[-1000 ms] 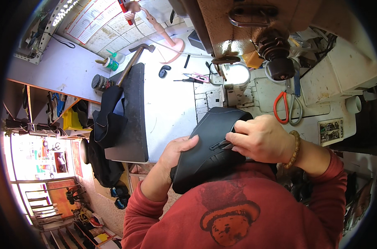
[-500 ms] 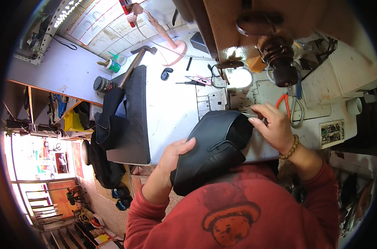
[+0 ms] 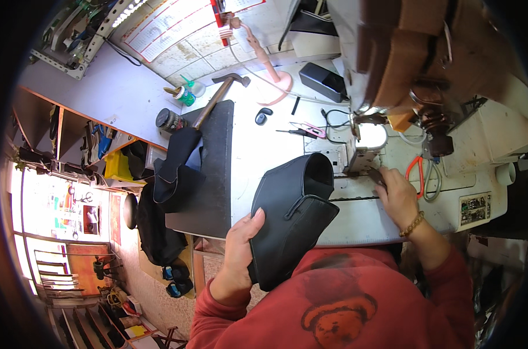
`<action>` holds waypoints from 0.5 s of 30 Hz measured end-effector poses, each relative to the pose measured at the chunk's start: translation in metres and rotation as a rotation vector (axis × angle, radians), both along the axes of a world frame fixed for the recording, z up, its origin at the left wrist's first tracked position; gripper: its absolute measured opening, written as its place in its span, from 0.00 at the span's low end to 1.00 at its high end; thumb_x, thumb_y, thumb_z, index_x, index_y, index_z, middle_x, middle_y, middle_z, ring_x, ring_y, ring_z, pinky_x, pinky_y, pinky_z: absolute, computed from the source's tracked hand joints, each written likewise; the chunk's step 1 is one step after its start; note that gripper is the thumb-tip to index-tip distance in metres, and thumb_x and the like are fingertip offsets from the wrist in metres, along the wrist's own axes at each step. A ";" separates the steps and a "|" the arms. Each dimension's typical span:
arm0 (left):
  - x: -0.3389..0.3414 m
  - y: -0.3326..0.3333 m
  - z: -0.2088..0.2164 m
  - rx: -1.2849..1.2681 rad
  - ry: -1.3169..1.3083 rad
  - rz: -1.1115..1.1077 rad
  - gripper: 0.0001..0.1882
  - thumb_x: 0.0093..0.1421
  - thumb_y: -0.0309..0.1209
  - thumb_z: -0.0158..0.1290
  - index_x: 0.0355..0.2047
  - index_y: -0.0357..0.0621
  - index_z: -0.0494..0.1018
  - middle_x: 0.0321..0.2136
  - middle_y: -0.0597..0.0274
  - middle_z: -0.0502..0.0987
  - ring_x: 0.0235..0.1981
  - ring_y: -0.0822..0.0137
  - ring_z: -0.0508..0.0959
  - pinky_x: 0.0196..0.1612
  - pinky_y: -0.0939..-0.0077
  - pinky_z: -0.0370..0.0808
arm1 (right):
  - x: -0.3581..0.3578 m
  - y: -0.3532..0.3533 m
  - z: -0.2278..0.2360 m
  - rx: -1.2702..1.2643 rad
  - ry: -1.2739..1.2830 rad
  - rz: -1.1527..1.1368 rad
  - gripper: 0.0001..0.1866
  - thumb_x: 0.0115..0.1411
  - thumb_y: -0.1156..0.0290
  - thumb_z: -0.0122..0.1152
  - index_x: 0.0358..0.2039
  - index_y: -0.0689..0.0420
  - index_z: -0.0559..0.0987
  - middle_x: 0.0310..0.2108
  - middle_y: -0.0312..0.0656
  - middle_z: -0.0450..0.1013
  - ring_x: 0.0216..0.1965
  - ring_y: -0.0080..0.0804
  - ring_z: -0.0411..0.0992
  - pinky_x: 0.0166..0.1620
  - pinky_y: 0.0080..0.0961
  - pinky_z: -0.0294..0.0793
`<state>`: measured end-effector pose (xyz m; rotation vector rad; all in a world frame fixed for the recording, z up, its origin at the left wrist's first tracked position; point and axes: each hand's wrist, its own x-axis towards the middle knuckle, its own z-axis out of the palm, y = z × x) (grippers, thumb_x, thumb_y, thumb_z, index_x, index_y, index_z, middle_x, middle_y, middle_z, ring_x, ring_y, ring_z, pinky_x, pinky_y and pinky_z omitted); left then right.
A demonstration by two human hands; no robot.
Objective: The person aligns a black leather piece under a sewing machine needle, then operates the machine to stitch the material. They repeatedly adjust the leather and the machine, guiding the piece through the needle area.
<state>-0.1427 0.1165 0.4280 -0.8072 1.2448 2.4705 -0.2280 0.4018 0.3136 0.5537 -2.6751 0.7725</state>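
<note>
A black leather shoe upper (image 3: 287,218), with a stitched seam and an open top, is gripped at its left edge by my left hand (image 3: 240,241), thumb on the outer face. It tilts in front of my body, over the table's front edge. My right hand (image 3: 399,200) is apart from the upper, low over the sewing machine bed (image 3: 450,181), fingers closed round a small dark thing (image 3: 377,176) whose kind I cannot make out. Just beyond those fingers is the sewing machine's metal work arm (image 3: 364,158).
The brown sewing machine head (image 3: 386,58) overhangs the right side. Orange-and-grey-handled scissors (image 3: 422,177) lie right of my right hand. A hammer (image 3: 220,102), black fabric pieces (image 3: 179,163) and a black mat (image 3: 217,174) are at left; pink-handled snips (image 3: 310,129) lie mid-table.
My right hand has drawn away from the upper's opening and down onto the machine bed. The upper has turned more upright in my left hand. The whole view has shifted.
</note>
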 end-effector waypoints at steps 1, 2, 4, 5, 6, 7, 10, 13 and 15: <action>0.000 0.001 0.001 0.000 0.012 0.024 0.19 0.67 0.35 0.44 0.48 0.29 0.68 0.42 0.50 0.77 0.39 0.62 0.79 0.44 0.72 0.76 | 0.001 -0.005 0.008 0.079 0.031 -0.011 0.17 0.48 0.74 0.64 0.41 0.60 0.75 0.36 0.45 0.72 0.36 0.44 0.70 0.40 0.34 0.71; 0.000 0.002 0.001 -0.033 0.033 0.045 0.19 0.67 0.34 0.43 0.48 0.29 0.68 0.42 0.50 0.77 0.39 0.62 0.79 0.44 0.72 0.76 | 0.005 -0.014 0.017 0.071 0.090 0.025 0.19 0.45 0.74 0.66 0.40 0.58 0.76 0.37 0.43 0.71 0.39 0.44 0.69 0.43 0.35 0.69; -0.001 0.006 0.001 -0.063 0.053 0.071 0.18 0.67 0.34 0.43 0.49 0.30 0.68 0.43 0.50 0.76 0.40 0.62 0.79 0.45 0.73 0.75 | 0.012 -0.034 0.039 -0.014 0.164 0.193 0.17 0.44 0.75 0.66 0.38 0.59 0.76 0.32 0.43 0.72 0.31 0.40 0.71 0.32 0.33 0.72; -0.002 0.010 0.000 -0.081 0.080 0.080 0.18 0.67 0.34 0.43 0.48 0.30 0.68 0.43 0.51 0.76 0.40 0.63 0.79 0.45 0.73 0.75 | 0.012 -0.046 0.049 -0.110 0.225 0.312 0.16 0.45 0.75 0.66 0.37 0.59 0.76 0.30 0.43 0.72 0.25 0.39 0.71 0.26 0.31 0.72; -0.003 0.013 -0.001 -0.099 0.092 0.099 0.18 0.67 0.35 0.43 0.48 0.31 0.69 0.42 0.52 0.77 0.39 0.64 0.79 0.44 0.74 0.75 | 0.013 -0.060 0.058 -0.188 0.207 0.427 0.16 0.44 0.75 0.67 0.36 0.58 0.76 0.29 0.44 0.71 0.24 0.38 0.72 0.25 0.30 0.72; -0.004 0.016 -0.001 -0.087 0.126 0.107 0.18 0.67 0.36 0.43 0.47 0.32 0.69 0.42 0.52 0.77 0.39 0.64 0.79 0.44 0.75 0.75 | 0.016 -0.073 0.066 -0.239 0.136 0.465 0.16 0.44 0.74 0.68 0.35 0.58 0.76 0.30 0.41 0.71 0.25 0.37 0.72 0.25 0.29 0.72; -0.003 0.020 0.000 -0.128 0.121 0.135 0.17 0.67 0.35 0.43 0.46 0.32 0.69 0.40 0.54 0.77 0.38 0.66 0.78 0.43 0.76 0.75 | 0.014 -0.100 0.077 -0.310 0.230 0.457 0.13 0.45 0.74 0.66 0.33 0.56 0.76 0.31 0.37 0.68 0.26 0.32 0.70 0.26 0.26 0.70; -0.001 0.020 0.001 -0.121 0.145 0.156 0.17 0.67 0.35 0.43 0.45 0.33 0.70 0.39 0.55 0.77 0.38 0.67 0.78 0.43 0.76 0.75 | 0.005 -0.114 0.075 -0.268 0.305 0.473 0.07 0.48 0.72 0.61 0.30 0.54 0.75 0.31 0.35 0.66 0.26 0.26 0.68 0.25 0.23 0.67; -0.002 0.020 0.000 -0.172 0.119 0.148 0.17 0.67 0.36 0.43 0.45 0.33 0.70 0.39 0.55 0.77 0.38 0.67 0.78 0.43 0.76 0.75 | 0.001 -0.115 0.074 -0.223 0.404 0.517 0.06 0.48 0.71 0.59 0.28 0.52 0.74 0.30 0.34 0.65 0.24 0.24 0.66 0.24 0.22 0.64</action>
